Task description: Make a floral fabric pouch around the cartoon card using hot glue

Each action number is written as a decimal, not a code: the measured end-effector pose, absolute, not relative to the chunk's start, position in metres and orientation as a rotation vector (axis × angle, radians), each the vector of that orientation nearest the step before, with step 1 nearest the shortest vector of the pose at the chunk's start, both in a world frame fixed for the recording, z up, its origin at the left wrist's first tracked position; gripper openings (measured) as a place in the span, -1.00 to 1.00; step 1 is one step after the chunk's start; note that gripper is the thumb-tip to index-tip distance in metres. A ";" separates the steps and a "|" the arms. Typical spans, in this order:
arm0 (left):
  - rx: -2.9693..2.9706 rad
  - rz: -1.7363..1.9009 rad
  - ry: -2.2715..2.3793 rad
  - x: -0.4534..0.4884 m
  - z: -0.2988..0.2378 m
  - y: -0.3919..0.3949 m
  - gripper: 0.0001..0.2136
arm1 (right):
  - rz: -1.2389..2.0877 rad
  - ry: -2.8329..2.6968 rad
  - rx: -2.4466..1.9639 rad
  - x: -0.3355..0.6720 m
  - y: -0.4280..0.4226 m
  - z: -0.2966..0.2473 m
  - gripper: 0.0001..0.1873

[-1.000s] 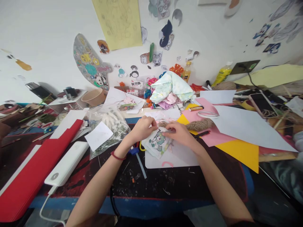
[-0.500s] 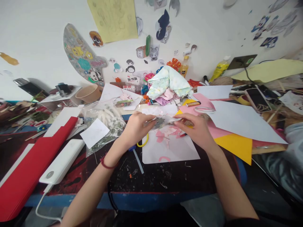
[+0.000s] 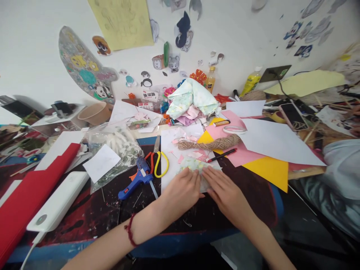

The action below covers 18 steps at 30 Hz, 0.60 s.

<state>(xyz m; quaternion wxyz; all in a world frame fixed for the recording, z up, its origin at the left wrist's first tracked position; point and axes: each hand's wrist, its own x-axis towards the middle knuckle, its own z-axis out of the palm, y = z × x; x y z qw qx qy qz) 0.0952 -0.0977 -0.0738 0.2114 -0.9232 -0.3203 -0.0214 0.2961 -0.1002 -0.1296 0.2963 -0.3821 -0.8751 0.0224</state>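
My left hand [image 3: 180,193] and my right hand [image 3: 225,191] lie side by side, fingers stretched flat, pressing down on a small cartoon cut-out [image 3: 194,165] that is face down on a white sheet of paper [image 3: 171,150]. Only the cut-out's far edge shows past my fingertips. Pink paper scraps [image 3: 197,153] lie just beyond it. A red string band is on my left wrist.
A blue glue gun [image 3: 137,178] and yellow-handled scissors [image 3: 159,161] lie left of my hands. A twine skein [image 3: 210,144], a black pen [image 3: 222,155], pink and orange papers [image 3: 270,168], a plastic bag [image 3: 118,146], a white power bank [image 3: 59,202], a red board [image 3: 30,195] surround them.
The cut-out was held up between both hands and turned over; now it lies face down nearer me with both palms flat on it. The glue gun and scissors have come into sight.
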 end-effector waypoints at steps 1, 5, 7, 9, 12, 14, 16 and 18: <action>-2.569 -0.060 -0.907 0.093 -0.074 -0.099 -0.63 | 0.034 -2.391 -1.009 0.295 -0.103 -0.134 -0.40; -2.560 -0.033 -0.895 0.085 -0.070 -0.105 -0.68 | -0.030 -2.493 -1.002 0.291 -0.108 -0.143 -0.30; -2.608 -0.023 -0.900 0.082 -0.067 -0.106 -0.69 | -0.077 -2.496 -0.996 0.290 -0.107 -0.143 -0.28; -2.696 0.007 -0.906 0.079 -0.064 -0.104 -0.68 | -0.129 -2.506 -0.986 0.289 -0.106 -0.142 -0.25; -2.822 0.073 -0.916 0.074 -0.060 -0.100 -0.62 | -0.186 -2.545 -0.950 0.286 -0.107 -0.140 -0.22; -2.876 0.097 -0.917 0.071 -0.058 -0.098 -0.60 | -0.202 -2.566 -0.922 0.284 -0.108 -0.141 -0.22; -2.906 0.102 -0.918 0.070 -0.057 -0.096 -0.61 | -0.223 -2.558 -0.916 0.282 -0.109 -0.142 -0.24; -2.919 0.102 -0.934 0.070 -0.056 -0.095 -0.62 | -0.257 -2.538 -0.926 0.280 -0.110 -0.143 -0.26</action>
